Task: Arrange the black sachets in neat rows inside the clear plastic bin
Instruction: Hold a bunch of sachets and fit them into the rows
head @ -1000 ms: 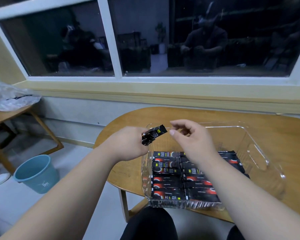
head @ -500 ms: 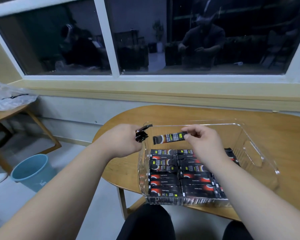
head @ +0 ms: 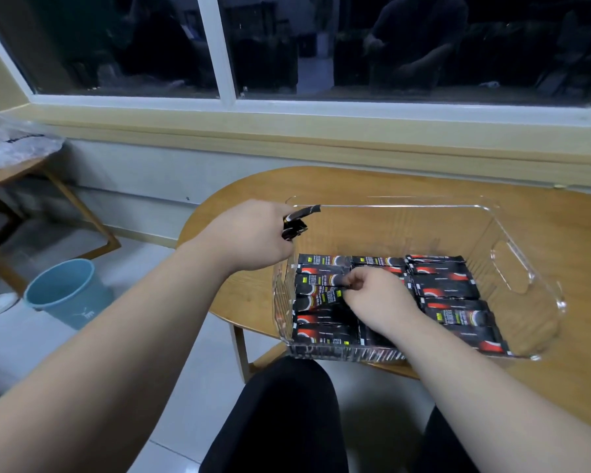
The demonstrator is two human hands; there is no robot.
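Observation:
A clear plastic bin (head: 512,268) stands on the round wooden table (head: 577,363). Black sachets (head: 447,288) with red and white marks lie in rows across its near half. My left hand (head: 253,238) hovers at the bin's far left corner and grips a small bunch of black sachets (head: 296,223). My right hand (head: 372,298) is down inside the bin, pinching one black sachet (head: 325,297) by its end over the left row.
The bin's far half shows bare bottom, and a handle cut-out (head: 510,266) is in its right wall. A blue bucket (head: 65,291) stands on the floor at left. A second wooden table (head: 11,172) with a plastic bag (head: 11,141) sits further left.
My right hand took one sachet from the left hand's bunch, carried it down into the bin and now holds it over the left row. The left hand stayed near the corner.

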